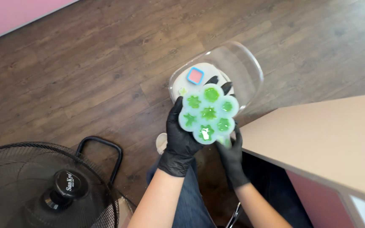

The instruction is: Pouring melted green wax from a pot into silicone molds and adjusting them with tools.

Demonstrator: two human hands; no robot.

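Observation:
I hold a pale flower-shaped silicone mould (208, 113) in both gloved hands, above the floor. Its several cavities, shaped like stars and rounds, hold bright green material. My left hand (180, 141), in a black glove, grips the mould's left edge with the thumb on top and fingers reaching behind it. My right hand (232, 156), also gloved black, pinches the lower right edge. Under the mould stands a clear plastic bin (241, 67) with white material inside and a small pink square mould with a blue rim (195, 76).
A black floor fan (43, 185) with a wire cage and a tube stand sits at the lower left. A beige table top (326, 139) juts in from the right. Dark wooden planks (85, 71) cover the floor. A pink wall edge (9, 14) shows at the top left.

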